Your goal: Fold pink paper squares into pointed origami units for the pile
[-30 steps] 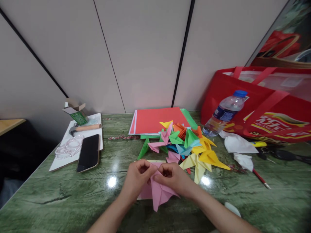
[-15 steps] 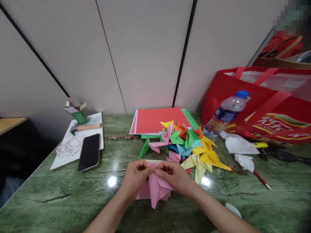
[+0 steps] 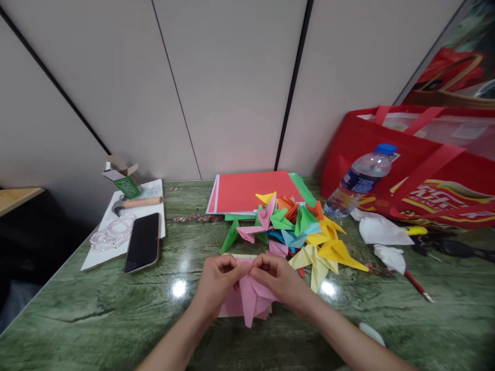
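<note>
Between my two hands is a pink folded-paper piece (image 3: 252, 301), its pointed flap hanging toward me. My left hand (image 3: 221, 278) pinches its upper edge between thumb and fingers. Close beside it, my right hand (image 3: 274, 278) pinches the same edge, and the thumbs nearly meet. Under the folded piece lies a small stack of pink and cream paper squares (image 3: 231, 305), partly covered by my hands. Just beyond the hands sits a pile of folded paper pieces (image 3: 303, 226) in green, pink, orange, blue and yellow.
Behind the pile are red paper sheets (image 3: 255, 190). To the left lie a phone (image 3: 143, 242), a hammer (image 3: 139, 203) and a small open box (image 3: 127, 180). On the right stand a water bottle (image 3: 361, 180) and a red bag (image 3: 425, 170), near crumpled tissue (image 3: 381, 229) and a red pencil-like stick (image 3: 417, 286).
The pink paper's hanging tip has shifted slightly up and to the right. Both hands keep their pinch on it and have barely moved.
</note>
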The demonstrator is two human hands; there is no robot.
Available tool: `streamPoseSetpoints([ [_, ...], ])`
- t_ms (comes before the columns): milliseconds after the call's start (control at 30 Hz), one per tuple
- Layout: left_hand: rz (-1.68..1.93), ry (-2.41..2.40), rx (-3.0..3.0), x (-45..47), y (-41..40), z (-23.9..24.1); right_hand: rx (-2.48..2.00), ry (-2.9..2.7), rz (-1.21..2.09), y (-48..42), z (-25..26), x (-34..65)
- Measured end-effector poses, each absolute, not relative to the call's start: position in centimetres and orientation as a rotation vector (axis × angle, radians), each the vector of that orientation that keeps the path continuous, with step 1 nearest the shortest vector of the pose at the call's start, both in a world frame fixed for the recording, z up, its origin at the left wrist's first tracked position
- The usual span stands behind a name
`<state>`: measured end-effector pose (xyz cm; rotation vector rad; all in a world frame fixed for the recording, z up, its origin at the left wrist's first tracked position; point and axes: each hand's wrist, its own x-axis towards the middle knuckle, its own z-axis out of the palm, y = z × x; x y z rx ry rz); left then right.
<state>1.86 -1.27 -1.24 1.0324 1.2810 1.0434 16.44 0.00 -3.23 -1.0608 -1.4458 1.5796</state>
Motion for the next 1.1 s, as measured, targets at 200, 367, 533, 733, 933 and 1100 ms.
streamPoseSetpoints([
  [200,1.055,1.243,0.957,2.4,-1.7,-1.3,-1.085,-1.436,1.569,-0.1,-3.3,16.4],
  [367,1.085,1.206,0.946,2.4,-1.5,-1.6,-1.118,-1.410,1.561,-0.1,-3.2,16.2],
  [533,1.172,1.215,0.917,1.4,-0.7,-1.5,-1.152,-1.421,1.554,-0.1,-2.7,16.3],
  [733,1.181,1.214,0.872,0.3,0.0,-1.0,-1.153,-1.407,1.539,0.0,-2.3,16.3],
  [933,1.226,1.241,0.851,-0.8,0.7,-0.6,-1.138,-1.278,1.666,-0.1,-2.4,16.2],
  [1100,1.230,1.263,0.791,-1.3,0.9,-0.4,-1.138,-1.218,1.690,-0.2,-2.4,16.2],
])
